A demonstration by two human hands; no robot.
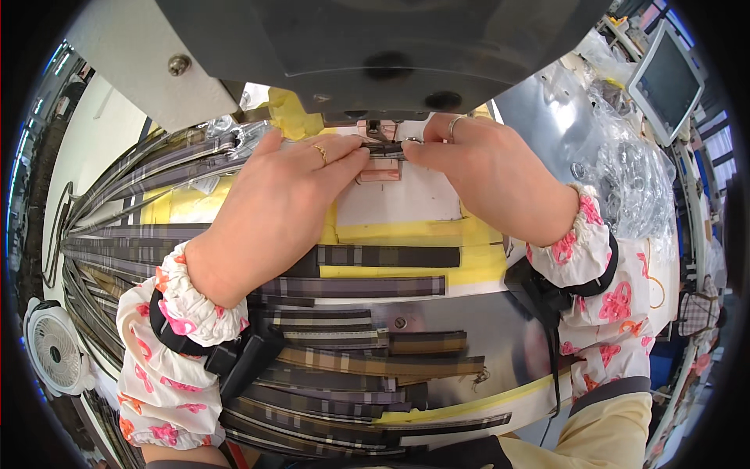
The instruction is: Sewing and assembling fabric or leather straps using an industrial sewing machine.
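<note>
Just in front of the presser foot of a dark grey sewing machine, a narrow dark strap lies across the machine bed. My left hand has its fingers together, with the tips pressing the strap's left part. From the other side, the thumb and index finger of my right hand pinch its right end. A small shiny metal piece shows at the right thumb tip; its full shape is hidden. Left of my left hand runs a bundle of plaid straps.
Several plaid strap ends fan over the table before me. Yellow tape edges the white machine bed. Clear plastic bags with metal rings lie right, below a tablet-like screen. A small white fan stands left.
</note>
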